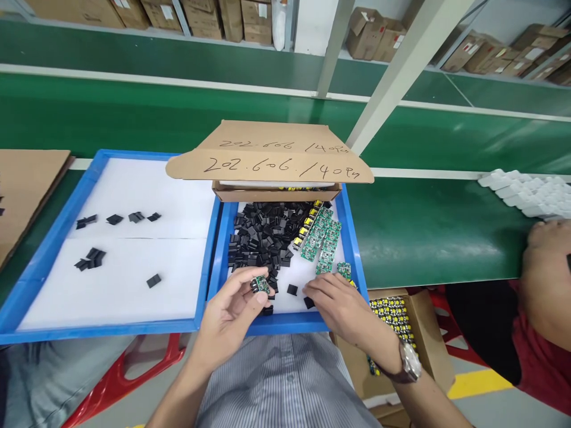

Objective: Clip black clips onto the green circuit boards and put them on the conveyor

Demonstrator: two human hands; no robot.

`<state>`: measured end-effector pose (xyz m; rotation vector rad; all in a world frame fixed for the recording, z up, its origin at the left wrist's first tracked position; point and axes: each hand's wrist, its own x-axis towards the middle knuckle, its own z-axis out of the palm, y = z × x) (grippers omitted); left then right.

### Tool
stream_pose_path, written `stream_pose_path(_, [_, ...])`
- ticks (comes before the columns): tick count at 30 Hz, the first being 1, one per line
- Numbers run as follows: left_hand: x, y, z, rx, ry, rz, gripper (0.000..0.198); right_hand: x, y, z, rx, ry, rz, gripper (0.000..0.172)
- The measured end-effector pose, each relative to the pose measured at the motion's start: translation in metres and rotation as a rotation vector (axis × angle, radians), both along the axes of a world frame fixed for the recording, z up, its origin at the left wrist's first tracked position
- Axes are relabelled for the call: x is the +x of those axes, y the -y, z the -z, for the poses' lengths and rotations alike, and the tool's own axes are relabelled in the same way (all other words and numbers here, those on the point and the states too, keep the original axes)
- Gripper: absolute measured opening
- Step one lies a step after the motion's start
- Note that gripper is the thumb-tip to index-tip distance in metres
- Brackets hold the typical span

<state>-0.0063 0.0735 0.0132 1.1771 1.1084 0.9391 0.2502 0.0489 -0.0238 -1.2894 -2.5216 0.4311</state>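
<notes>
Between the thumb and fingers of my left hand [234,306] is a small green circuit board [260,285], held over the front of a blue-rimmed tray [285,323]. My right hand [336,300] is at the tray's front right, fingers bent and close together. Its fingertips are on a small black piece [309,303]; the thumb is mostly hidden. Another black piece [292,289] lies just left of it. A heap of black pieces [261,232] fills the tray's left part. Strips of green circuit boards [329,246] and a row of yellow-topped components [307,224] lie on the right.
A cardboard box [276,193] with a handwritten flap stands at the tray's back. To the left, a second blue tray [203,267] holds scattered black pieces. An open carton of yellow parts [430,339] sits below right. Another person's arm [546,279] is at far right, beside white pieces [530,193].
</notes>
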Motion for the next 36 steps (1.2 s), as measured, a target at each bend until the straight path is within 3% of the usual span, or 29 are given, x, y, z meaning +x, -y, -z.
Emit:
stream_pose_path(5, [-0.002,0.002,-0.002,0.001,-0.022,-0.014,0.030,-0.024,-0.015,0.002,-0.014,0.041,-0.016,0.023])
stream_pose_path(10, [-0.005,0.007,-0.002,-0.002,-0.006,-0.028,0.029,-0.036,-0.014,0.008,-0.015,0.080,0.010,0.028])
stream_pose_path(18, [-0.011,0.007,-0.001,0.014,0.003,-0.006,0.029,-0.011,-0.006,0.000,0.029,-0.056,0.129,0.026])
stream_pose_path(21, [-0.013,0.006,0.001,0.018,-0.004,0.007,0.030,-0.004,-0.007,-0.004,0.006,-0.034,0.058,0.030])
stream_pose_path(26, [-0.011,0.007,0.000,0.016,-0.005,0.008,0.029,-0.018,-0.015,-0.006,-0.085,0.086,-0.117,0.038])
stream_pose_path(31, [-0.013,0.009,-0.001,0.018,0.005,0.004,0.028,-0.027,-0.024,-0.009,-0.132,0.149,-0.155,0.028])
stream_pose_path(36, [-0.016,0.009,-0.001,0.032,0.003,0.001,0.029,-0.029,-0.027,-0.011,-0.129,0.202,-0.161,0.035])
